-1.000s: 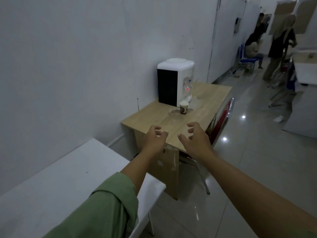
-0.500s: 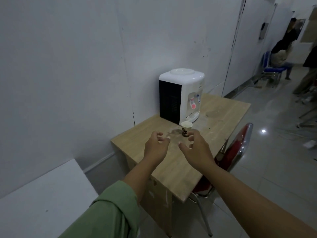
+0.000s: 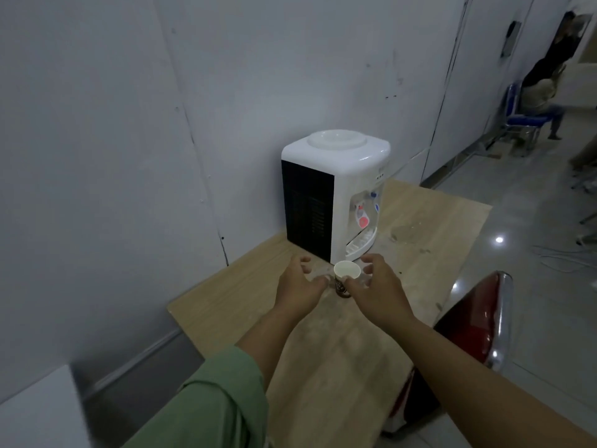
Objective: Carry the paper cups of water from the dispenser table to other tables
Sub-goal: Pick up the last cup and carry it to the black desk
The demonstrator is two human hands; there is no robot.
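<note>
Item one: a paper cup (image 3: 346, 275), white inside with a dark printed band low on its wall, upright on the wooden dispenser table (image 3: 420, 240) at the middle of the frame, just in front of the dispenser's drip tray. Whether it holds water cannot be told from this angle. Item two: a white water dispenser (image 3: 336, 189) with a black side panel and red and blue taps, set at the table's far left against the grey wall (image 3: 129, 124). Item three: the left hand (image 3: 298, 287), fingers spread and curled, just left of the cup; no contact is visible. Item four: the right hand (image 3: 376, 291), fingers apart and curved around the cup's right side, thumb at or near the rim; whether it touches the cup cannot be told. Neither hand is closed on anything. A green sleeve (image 3: 206, 405) covers the left forearm at lower centre. Item five: a red chair (image 3: 475, 321) with a chrome frame, right of the table. Item six: a white table (image 3: 35, 412) corner, lower left. Item seven: a seated person (image 3: 542, 82) on a blue chair (image 3: 520, 119), upper right, well apart.
</note>
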